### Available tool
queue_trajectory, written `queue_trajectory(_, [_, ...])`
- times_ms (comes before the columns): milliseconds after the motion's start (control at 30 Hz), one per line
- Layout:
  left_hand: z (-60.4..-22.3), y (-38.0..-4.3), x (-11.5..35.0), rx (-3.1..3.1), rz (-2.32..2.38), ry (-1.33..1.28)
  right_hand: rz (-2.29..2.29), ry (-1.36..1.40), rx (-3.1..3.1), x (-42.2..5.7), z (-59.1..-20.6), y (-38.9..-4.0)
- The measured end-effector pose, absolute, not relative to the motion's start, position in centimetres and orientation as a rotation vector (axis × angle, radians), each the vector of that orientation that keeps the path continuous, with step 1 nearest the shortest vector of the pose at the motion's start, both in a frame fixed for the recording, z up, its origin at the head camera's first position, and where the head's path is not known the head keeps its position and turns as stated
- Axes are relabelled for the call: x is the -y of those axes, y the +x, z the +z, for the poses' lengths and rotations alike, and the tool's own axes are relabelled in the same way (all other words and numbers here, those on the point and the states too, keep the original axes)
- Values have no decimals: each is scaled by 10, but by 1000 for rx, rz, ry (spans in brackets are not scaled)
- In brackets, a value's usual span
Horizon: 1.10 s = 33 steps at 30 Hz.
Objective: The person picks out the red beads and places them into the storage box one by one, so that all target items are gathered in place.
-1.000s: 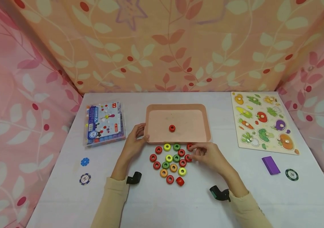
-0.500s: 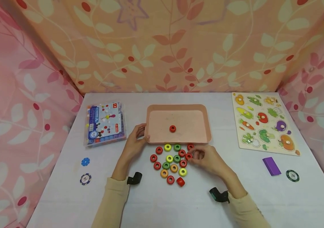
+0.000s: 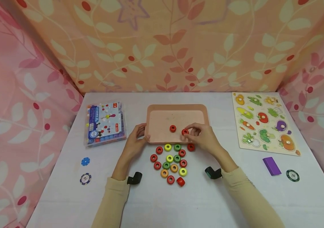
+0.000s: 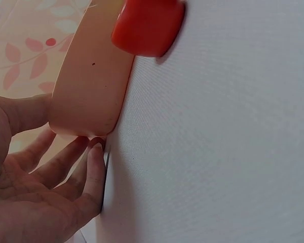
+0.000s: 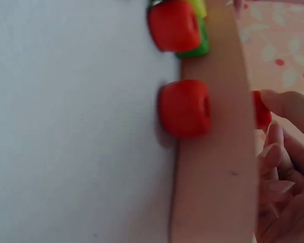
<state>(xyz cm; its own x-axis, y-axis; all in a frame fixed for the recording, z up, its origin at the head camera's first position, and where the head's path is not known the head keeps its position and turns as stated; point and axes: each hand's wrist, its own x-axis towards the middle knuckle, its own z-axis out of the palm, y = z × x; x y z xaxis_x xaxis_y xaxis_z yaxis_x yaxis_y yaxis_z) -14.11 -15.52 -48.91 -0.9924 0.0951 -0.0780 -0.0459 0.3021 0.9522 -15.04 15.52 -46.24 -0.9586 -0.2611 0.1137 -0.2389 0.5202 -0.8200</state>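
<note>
A pink tray (image 3: 162, 114) lies across the middle of the table. At its left front corner my left hand (image 3: 134, 141) holds the tray's edge, thumb on the rim and fingers against the outer wall (image 4: 86, 101). Over the tray's right part, my right hand (image 3: 204, 136) pinches a red ring-shaped bead (image 3: 183, 130) between thumb and fingertips; in the right wrist view that red bead (image 5: 261, 111) shows partly behind the tray wall. Another red bead (image 3: 172, 131) sits inside the tray. In front of it, loose red, green, yellow (image 3: 168, 150) and orange beads lie grouped on the white cloth.
A clear box of coloured pieces (image 3: 105, 123) stands at the left, above a blue disc (image 3: 85, 161) and a poker chip (image 3: 85, 179). To the right lie a vegetable puzzle board (image 3: 253, 133), a purple block (image 3: 271, 166) and a dark green chip (image 3: 292, 175).
My right hand has picked up a red bead from the right side of the group and carried it up over the tray. The left hand stays on the tray's edge.
</note>
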Motion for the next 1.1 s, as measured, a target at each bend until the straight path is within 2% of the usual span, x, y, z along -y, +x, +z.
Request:
queue_trajectory(233, [-490,-142,155,-2413,1807,43,-1385,-359,-2733,-150,-477,-168])
queue_trajectory(633, [-489,-141,154,-2438,1776,34,-1366,-330,-2731,-148,-479,-166])
queue_trajectory(900, [-490,-141,155,-2415,1791,13,-1516,-391,-2775,-157,-465,-147])
queue_trajectory(1100, [-488,-141,154,-2417,1789,12,-1462,-397,-2737,-165,-456,-124])
